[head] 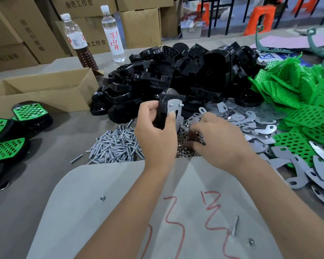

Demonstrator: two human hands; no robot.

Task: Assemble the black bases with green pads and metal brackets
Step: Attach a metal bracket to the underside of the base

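Loose silver bolt (234, 226) seen nearest | black plastic base (162, 109) with silver metal bracket (174, 111) gripped by left hand (155, 133) | right hand (219, 141) blurred over nut pile (187, 146), grasp cannot be told

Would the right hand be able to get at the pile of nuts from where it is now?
Probably yes: the right hand is already over the pile of nuts with nothing between, though blur hides its fingertips.

head cam, single view | worn on the person's head, looking forward and down | close over both forearms, table (45, 184) filling the frame | stacked cardboard boxes (138, 25) and orange stools (260, 17) at the far top edge | wide-angle, edges bowed
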